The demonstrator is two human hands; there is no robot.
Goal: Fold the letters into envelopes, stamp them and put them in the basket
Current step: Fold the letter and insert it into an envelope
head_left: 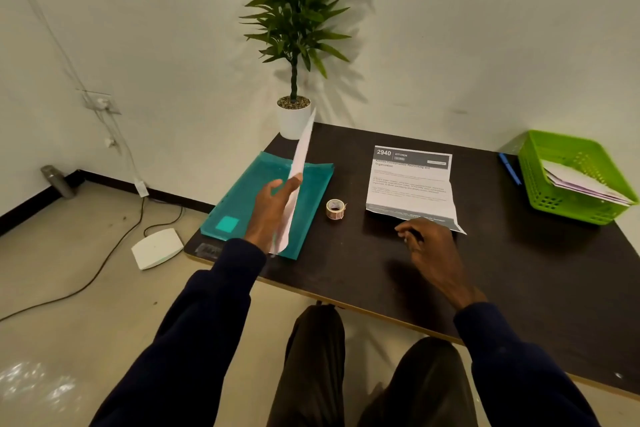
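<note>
My left hand [273, 210] grips a white envelope [300, 152] edge-on, lifted above a teal plastic folder [242, 204] at the table's left. A printed letter [410, 180] lies flat in the middle of the dark table [519, 270], its near edge creased. My right hand [429, 246] rests on the table just below that edge, fingers loosely curled, holding nothing. A small roll of stamps [335, 209] stands between folder and letter. The green basket [568, 152] at the far right holds several envelopes [585, 184].
A potted plant [294, 114] stands at the table's back left corner. A blue pen [509, 168] lies left of the basket. On the floor at left lie a white device [157, 248], cables and a metal bottle [57, 180]. My knees are under the table's front edge.
</note>
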